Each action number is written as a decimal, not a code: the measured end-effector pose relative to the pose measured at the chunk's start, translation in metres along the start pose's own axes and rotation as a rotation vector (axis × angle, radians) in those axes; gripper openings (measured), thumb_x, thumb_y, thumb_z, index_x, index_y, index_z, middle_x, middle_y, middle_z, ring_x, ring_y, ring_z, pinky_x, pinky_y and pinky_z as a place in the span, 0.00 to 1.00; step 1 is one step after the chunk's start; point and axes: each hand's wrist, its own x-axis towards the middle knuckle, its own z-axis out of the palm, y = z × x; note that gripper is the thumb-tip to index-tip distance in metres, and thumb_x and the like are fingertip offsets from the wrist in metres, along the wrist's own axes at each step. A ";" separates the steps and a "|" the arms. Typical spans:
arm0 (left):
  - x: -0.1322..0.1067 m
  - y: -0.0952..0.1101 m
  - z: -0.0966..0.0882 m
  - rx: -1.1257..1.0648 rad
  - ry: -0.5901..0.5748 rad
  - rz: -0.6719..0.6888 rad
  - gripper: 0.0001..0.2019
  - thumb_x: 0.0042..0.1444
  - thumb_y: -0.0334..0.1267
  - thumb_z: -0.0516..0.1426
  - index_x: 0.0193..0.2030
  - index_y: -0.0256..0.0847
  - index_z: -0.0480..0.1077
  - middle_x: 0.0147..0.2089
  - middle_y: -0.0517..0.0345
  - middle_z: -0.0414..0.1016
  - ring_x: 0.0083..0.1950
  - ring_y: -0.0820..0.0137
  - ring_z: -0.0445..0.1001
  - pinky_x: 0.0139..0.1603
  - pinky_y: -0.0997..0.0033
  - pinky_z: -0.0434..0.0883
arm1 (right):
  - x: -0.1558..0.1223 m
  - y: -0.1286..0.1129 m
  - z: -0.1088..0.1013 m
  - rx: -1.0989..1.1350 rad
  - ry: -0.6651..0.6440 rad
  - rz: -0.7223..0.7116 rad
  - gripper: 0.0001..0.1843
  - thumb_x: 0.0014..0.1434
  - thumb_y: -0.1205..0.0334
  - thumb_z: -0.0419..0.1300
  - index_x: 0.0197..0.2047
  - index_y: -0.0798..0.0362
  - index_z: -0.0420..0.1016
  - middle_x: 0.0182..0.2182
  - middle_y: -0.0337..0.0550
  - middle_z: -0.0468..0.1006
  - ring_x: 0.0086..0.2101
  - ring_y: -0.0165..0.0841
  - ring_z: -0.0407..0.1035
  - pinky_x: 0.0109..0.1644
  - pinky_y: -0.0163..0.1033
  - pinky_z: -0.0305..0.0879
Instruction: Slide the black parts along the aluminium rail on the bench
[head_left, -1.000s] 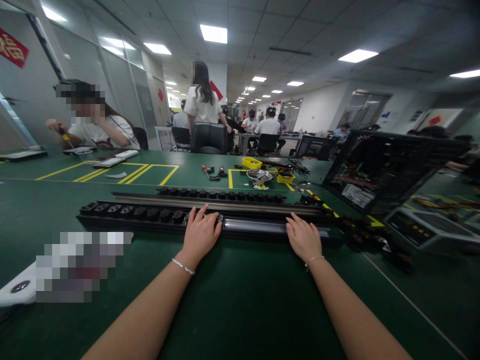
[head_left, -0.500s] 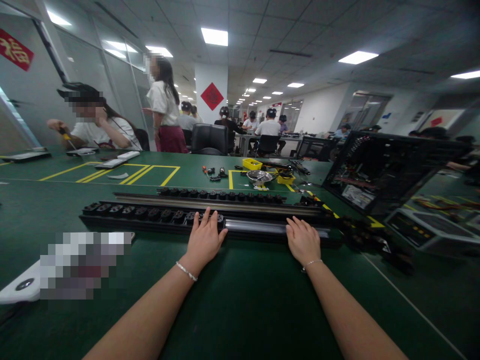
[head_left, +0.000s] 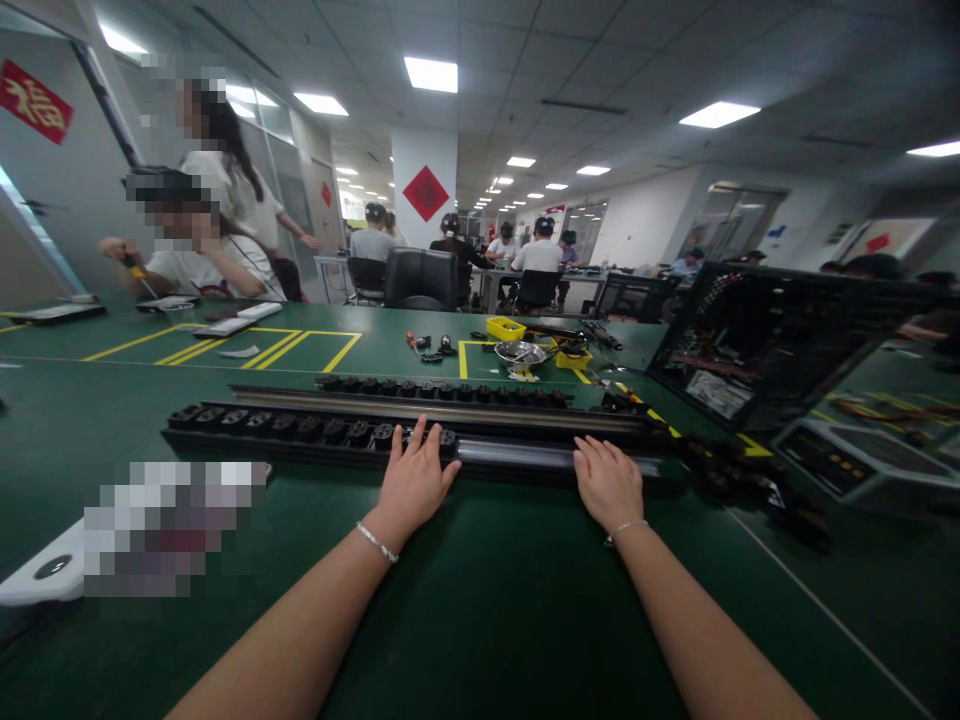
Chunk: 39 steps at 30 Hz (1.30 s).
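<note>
A long black power strip [head_left: 262,450] lies across the table in front of me, with a row of round socket modules along its left part. My left hand [head_left: 415,480] rests palm down with spread fingers on the sockets at the right end of that row. Farther right, my right hand [head_left: 611,487] lies flat with its fingertips on the bare rail. Between the hands runs a smooth shiny grey section [head_left: 517,456] of the strip. Just behind is a second black strip [head_left: 450,393] with its own sockets, parallel to the first.
A tilted open computer case [head_left: 757,350] and a grey boxed device [head_left: 862,455] stand right, near blurred black cables [head_left: 772,490]. A metal bowl [head_left: 520,354] and yellow bins [head_left: 505,328] sit behind. At left lies a white device [head_left: 45,575]. A co-worker sits across the table.
My left hand has slid slightly right along the sockets; the right hand stays about where it was. In the background, a standing person has moved left, behind the seated co-worker.
</note>
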 end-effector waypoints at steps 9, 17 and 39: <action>-0.001 0.000 0.000 0.077 -0.012 -0.038 0.33 0.61 0.53 0.41 0.62 0.28 0.58 0.65 0.41 0.58 0.71 0.57 0.39 0.68 0.47 0.37 | 0.000 -0.001 -0.001 0.007 -0.011 0.006 0.26 0.65 0.52 0.38 0.58 0.47 0.67 0.57 0.40 0.68 0.57 0.38 0.56 0.60 0.49 0.49; -0.001 -0.002 0.000 0.031 -0.012 0.028 0.30 0.61 0.52 0.41 0.61 0.32 0.62 0.63 0.45 0.62 0.70 0.59 0.43 0.68 0.49 0.42 | 0.000 -0.001 -0.001 0.012 -0.021 0.000 0.27 0.65 0.52 0.38 0.58 0.48 0.67 0.57 0.40 0.68 0.57 0.39 0.55 0.60 0.48 0.49; 0.000 -0.001 -0.001 0.015 -0.017 0.058 0.28 0.61 0.50 0.44 0.60 0.31 0.63 0.62 0.44 0.63 0.69 0.59 0.47 0.68 0.52 0.45 | 0.000 -0.003 -0.004 -0.009 -0.017 0.001 0.26 0.64 0.53 0.39 0.58 0.47 0.68 0.57 0.41 0.69 0.57 0.39 0.57 0.59 0.48 0.50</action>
